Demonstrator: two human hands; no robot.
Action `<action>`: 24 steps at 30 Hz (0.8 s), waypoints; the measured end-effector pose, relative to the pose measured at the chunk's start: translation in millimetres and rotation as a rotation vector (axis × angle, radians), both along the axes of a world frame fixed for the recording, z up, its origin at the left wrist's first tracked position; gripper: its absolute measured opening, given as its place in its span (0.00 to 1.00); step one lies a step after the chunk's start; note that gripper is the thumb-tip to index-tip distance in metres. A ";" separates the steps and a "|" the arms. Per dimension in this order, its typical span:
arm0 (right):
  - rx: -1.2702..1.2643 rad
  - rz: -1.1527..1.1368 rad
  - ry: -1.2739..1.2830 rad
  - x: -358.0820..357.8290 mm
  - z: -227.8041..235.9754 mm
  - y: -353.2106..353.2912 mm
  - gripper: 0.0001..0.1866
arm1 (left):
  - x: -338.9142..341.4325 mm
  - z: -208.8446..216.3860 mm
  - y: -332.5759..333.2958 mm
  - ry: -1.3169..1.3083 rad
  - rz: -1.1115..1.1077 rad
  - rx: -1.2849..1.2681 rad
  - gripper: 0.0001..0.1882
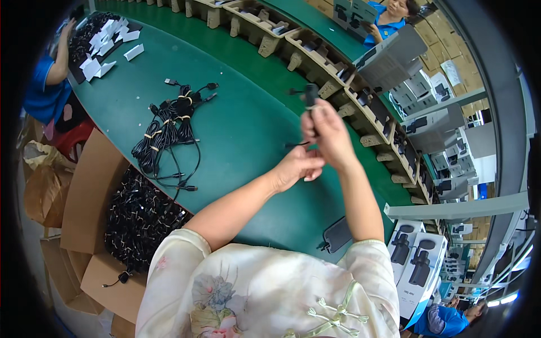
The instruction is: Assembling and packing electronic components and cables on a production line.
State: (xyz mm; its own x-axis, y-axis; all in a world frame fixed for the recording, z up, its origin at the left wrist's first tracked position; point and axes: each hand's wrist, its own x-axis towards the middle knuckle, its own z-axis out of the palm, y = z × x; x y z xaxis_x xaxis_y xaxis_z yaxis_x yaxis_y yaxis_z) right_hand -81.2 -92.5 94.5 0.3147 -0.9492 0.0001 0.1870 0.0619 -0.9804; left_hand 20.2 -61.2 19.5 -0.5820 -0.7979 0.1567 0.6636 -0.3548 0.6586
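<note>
Reading the head view as a clock face, the right hand (pixel 329 129) is just off the centre toward 1 o'clock, its thumb and fingers pinching a bundled black cable (pixel 310 97). The bundle is blurred and points up toward 12 o'clock, above the green table (pixel 242 217). The left hand (pixel 300 167) is near the centre toward 3 o'clock, just below the right hand, its fingers curled and thumb folded in; whether it pinches part of the cable, I cannot tell. A dark cable end sticks out beside the hands toward 9 o'clock.

Toward 10 o'clock, a heap of black cables (pixel 169 127) tied with tan bands lies on the table, with folded white papers (pixel 104 42) farther out. At 8 o'clock stands an open cardboard box (pixel 93 197) full of dark cables. A flat dark slab (pixel 337 234) lies between 4 and 5 o'clock. Moulded trays (pixel 321 62) curve from 12 toward 3 o'clock.
</note>
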 end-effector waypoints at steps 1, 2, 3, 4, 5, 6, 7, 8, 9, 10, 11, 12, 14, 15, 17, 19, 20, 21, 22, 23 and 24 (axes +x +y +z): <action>0.001 -0.004 0.004 -17.9 6.1 1.3 0.12 | 3.5 2.7 -1.7 0.132 -0.134 0.165 0.07; 0.037 0.055 -0.059 -35.5 9.9 2.6 0.11 | 5.6 0.3 -3.3 0.135 -0.138 0.165 0.07; 0.072 0.108 -0.121 -45.2 11.8 4.5 0.11 | 5.3 -4.0 -5.9 0.143 -0.096 0.186 0.07; 0.070 0.100 -0.117 -47.5 9.4 9.3 0.11 | 4.2 -8.0 -8.1 0.150 -0.053 0.206 0.07; -0.071 0.020 0.144 -45.7 4.3 17.0 0.12 | 3.6 -10.5 -9.3 0.155 -0.003 0.228 0.07; -0.214 -0.058 0.405 -42.3 -0.9 26.2 0.13 | 1.3 -12.0 -8.0 0.157 -0.003 0.228 0.07; -0.357 -0.137 0.665 -38.5 -4.9 33.8 0.15 | -1.7 -13.0 -4.3 0.089 0.051 0.216 0.07; -0.359 -0.137 0.666 -32.5 -6.3 42.0 0.15 | -4.3 -13.1 0.5 0.021 0.104 0.204 0.07; -0.522 -0.077 0.868 -24.4 -6.5 50.5 0.15 | -5.7 -13.6 3.4 -0.046 0.158 0.191 0.08; -0.684 -0.022 1.074 -19.1 -4.7 58.0 0.16 | -7.5 -14.7 3.7 -0.043 0.151 0.187 0.08; -0.846 0.038 1.278 -17.7 -2.9 60.5 0.17 | -7.9 -17.5 2.8 -0.126 0.127 0.146 0.10; -0.847 0.033 1.283 -19.9 -1.2 58.9 0.17 | -7.7 -20.4 1.5 -0.210 0.105 0.106 0.12; -0.723 -0.040 1.297 -28.4 2.3 51.8 0.18 | -8.2 -20.8 1.8 -0.290 0.082 0.062 0.14; -0.661 -0.075 1.302 -34.3 3.7 45.5 0.19 | -8.0 -18.0 3.7 -0.320 0.137 0.044 0.17; -0.634 -0.224 1.247 -54.3 5.4 20.8 0.18 | -7.7 -15.9 6.0 -0.380 0.251 0.013 0.22; -0.548 -0.469 1.159 -67.1 24.1 -1.6 0.17 | -7.0 -21.9 8.6 -0.414 0.258 -0.015 0.23; -0.466 -0.573 1.131 -76.2 37.5 -14.7 0.17 | -9.6 -25.9 7.3 -0.458 0.244 -0.035 0.25; -0.530 -0.621 1.188 -102.0 37.7 -36.4 0.17 | -12.0 -28.4 6.2 -0.502 0.231 -0.054 0.26; -0.591 -0.680 1.245 -130.8 39.0 -55.4 0.17 | -14.8 -27.2 5.6 -0.499 0.224 -0.058 0.26; -0.592 -0.674 1.245 -142.7 46.9 -69.7 0.17 | -14.3 -27.0 5.6 -0.528 0.218 -0.051 0.26; -0.413 -0.625 1.267 -152.7 54.0 -82.6 0.17 | -13.8 -26.5 5.5 -0.557 0.213 -0.044 0.26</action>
State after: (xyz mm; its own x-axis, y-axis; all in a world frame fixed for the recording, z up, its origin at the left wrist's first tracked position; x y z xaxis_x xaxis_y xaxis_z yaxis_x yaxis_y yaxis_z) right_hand -233.9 -175.1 148.6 -0.1410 -0.9291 0.3418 -0.9007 -0.0229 -0.4338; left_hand 6.4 -55.7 -7.0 -0.4141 -0.9057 -0.0908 0.2677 -0.2165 0.9388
